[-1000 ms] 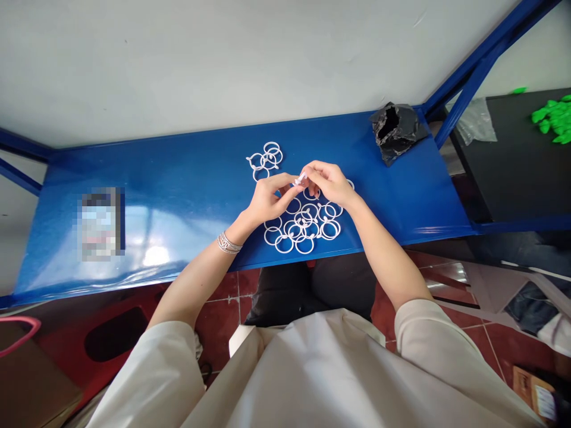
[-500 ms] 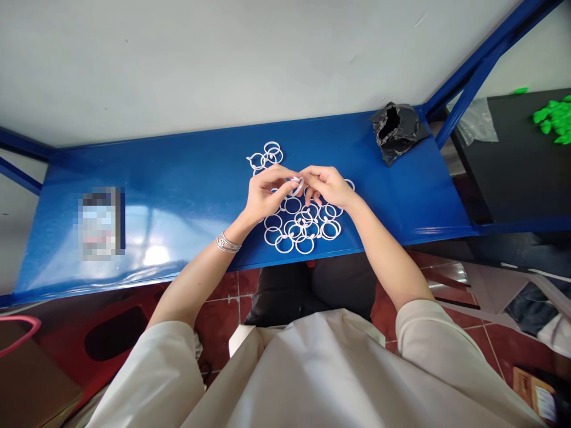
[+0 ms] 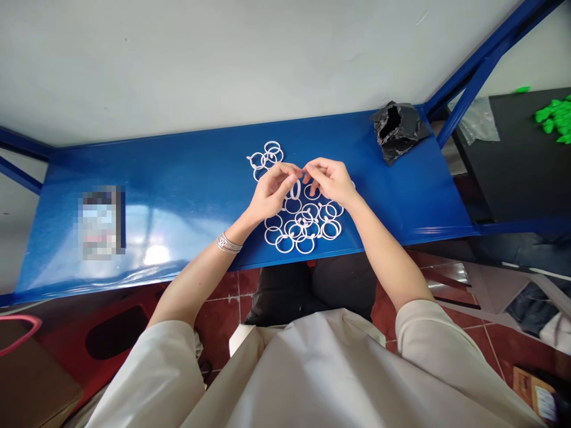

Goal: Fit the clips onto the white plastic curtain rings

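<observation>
My left hand point(image 3: 274, 191) pinches a thin white plastic ring point(image 3: 298, 190) between thumb and forefinger above the blue table. Facing it, my right hand point(image 3: 329, 178) has its thumb and forefinger pressed together near the top of that ring; whatever is between those fingertips is too small to make out. Below both hands lies a loose heap of white rings point(image 3: 307, 221) with small tabs, many overlapping. A smaller group of similar rings point(image 3: 270, 157) sits beyond my left hand. My right hand partly covers a few rings.
The blue tabletop point(image 3: 187, 178) runs up to a pale wall. A crumpled black plastic bag point(image 3: 404, 134) stands at its back right corner. A pixelated item point(image 3: 100, 223) lies at left. On a dark surface at right are green pieces point(image 3: 555, 122) and clear plastic point(image 3: 479, 122).
My right hand has shifted slightly up, and its fingers have come away from the ring's side. The ring in my left hand has turned more upright.
</observation>
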### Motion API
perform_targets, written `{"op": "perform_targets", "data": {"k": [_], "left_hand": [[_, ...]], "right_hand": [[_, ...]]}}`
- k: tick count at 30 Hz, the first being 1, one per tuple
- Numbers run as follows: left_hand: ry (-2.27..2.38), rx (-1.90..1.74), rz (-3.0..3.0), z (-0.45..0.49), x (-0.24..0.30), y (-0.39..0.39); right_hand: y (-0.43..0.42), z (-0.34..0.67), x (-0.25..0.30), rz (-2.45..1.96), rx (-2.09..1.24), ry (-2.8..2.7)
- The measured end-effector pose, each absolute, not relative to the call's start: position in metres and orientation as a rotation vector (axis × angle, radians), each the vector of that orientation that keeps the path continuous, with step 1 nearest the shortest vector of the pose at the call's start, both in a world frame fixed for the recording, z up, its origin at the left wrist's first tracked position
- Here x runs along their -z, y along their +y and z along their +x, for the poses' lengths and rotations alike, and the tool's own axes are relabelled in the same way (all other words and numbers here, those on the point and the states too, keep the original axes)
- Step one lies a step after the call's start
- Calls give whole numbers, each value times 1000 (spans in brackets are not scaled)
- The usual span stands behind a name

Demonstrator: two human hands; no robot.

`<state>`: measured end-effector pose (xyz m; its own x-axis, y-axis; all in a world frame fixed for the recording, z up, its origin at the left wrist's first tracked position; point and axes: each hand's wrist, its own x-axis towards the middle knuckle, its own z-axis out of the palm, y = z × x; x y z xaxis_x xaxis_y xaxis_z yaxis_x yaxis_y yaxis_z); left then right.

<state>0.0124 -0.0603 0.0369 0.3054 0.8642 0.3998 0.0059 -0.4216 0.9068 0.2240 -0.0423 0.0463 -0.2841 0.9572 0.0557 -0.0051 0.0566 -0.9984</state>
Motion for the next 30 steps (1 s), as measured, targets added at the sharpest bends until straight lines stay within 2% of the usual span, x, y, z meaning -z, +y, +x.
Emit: {"op": "perform_targets", "data": {"k": [9,17,30], "left_hand": [[798,-1092,1282,13,-29,-55],[900,-1184,1037,10,-44,-51],[965,-1114,896,14,-62,-57]], "right_hand": [[-40,225,-43,-1079,-1298,-1413],[-39,225,-42,-1073,-1282,-1433],[-40,224,-42,-1087,-1272,-1454]]}}
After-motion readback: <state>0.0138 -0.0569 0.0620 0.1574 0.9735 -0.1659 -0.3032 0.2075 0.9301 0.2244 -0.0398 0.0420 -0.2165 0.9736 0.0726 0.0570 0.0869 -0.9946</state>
